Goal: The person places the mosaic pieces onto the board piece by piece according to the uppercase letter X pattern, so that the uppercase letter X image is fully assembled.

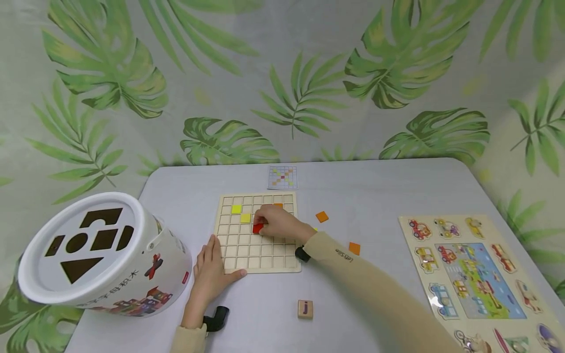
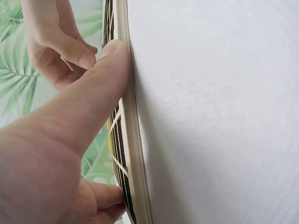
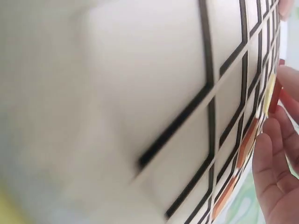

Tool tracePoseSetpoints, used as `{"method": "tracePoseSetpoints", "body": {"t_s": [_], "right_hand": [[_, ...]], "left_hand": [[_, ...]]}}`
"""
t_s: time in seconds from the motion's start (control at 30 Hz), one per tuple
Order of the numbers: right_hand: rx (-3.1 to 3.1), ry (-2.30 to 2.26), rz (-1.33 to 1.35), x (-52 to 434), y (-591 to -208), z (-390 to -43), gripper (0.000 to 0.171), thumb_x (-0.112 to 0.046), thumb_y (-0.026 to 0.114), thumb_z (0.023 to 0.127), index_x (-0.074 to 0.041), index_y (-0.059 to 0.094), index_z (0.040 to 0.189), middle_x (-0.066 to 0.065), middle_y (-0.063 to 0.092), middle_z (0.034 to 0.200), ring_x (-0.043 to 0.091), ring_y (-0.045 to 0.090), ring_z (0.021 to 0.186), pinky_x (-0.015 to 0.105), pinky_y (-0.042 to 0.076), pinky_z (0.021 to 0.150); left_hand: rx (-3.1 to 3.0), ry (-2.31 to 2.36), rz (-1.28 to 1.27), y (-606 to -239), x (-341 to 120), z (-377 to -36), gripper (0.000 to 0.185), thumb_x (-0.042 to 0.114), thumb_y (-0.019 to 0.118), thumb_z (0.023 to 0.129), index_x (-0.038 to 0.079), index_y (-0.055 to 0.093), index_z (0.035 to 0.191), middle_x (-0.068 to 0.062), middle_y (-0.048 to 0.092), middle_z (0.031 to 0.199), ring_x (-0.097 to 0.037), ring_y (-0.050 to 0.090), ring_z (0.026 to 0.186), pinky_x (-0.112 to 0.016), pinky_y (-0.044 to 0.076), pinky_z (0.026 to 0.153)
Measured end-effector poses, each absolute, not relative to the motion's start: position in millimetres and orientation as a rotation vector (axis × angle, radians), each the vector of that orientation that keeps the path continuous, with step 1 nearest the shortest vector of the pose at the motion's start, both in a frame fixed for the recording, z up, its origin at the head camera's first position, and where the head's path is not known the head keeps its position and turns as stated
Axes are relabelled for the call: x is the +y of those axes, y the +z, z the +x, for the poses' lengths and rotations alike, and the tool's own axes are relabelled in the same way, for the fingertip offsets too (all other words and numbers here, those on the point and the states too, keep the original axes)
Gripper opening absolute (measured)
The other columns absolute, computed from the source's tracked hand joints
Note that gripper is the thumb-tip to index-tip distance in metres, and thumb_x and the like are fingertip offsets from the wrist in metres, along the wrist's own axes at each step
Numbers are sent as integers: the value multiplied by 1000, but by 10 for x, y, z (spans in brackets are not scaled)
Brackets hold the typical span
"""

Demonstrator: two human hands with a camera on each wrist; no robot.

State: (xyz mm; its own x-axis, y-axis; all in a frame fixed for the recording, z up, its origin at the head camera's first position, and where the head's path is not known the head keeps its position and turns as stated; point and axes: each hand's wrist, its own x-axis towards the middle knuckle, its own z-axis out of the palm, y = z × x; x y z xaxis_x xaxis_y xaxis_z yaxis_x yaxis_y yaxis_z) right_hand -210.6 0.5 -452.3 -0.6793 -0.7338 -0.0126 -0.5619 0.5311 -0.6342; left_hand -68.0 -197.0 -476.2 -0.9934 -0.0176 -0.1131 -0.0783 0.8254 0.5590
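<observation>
A wooden grid board lies on the table in front of me. My right hand pinches a red square tile over the middle of the grid; the right wrist view shows the tile tilted between thumb and fingers. Up and left of it, two yellow tiles sit in squares on a diagonal. An orange tile shows behind the right hand, which hides part of the grid. With straight, spread fingers, my left hand rests at the board's lower left corner, its thumb against the near edge.
Behind the board lies a pattern card. Loose orange tiles lie right of the board, and a yellow tile peeks past the sleeve. A letter block is nearer. A shape-sorter bucket stands left, a picture puzzle right.
</observation>
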Motion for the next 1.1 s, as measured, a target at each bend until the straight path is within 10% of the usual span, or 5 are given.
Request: {"method": "tracePoseSetpoints", "body": {"t_s": [0.43,1.1], "right_hand": [[2546,-836,-1048,-60,-4526,-2074,16,-1,65,85,-6,68,100,1,56,92,13,49,79,23,43,72],[2652,-899,-878,1542,-4605,-2284,26,9,66,77,0,68,101,7,62,99,24,56,90,39,47,83]], "left_hand": [[2903,911,-89,-4756,-1970,-679,112,40,81,73,-11,15,147,-25,6,155,-50,7,136,-67,12,101],[2828,1063,-40,-4801,-2071,-661,103,23,79,79,-16,10,145,-28,1,155,-49,-1,139,-65,7,106]]}}
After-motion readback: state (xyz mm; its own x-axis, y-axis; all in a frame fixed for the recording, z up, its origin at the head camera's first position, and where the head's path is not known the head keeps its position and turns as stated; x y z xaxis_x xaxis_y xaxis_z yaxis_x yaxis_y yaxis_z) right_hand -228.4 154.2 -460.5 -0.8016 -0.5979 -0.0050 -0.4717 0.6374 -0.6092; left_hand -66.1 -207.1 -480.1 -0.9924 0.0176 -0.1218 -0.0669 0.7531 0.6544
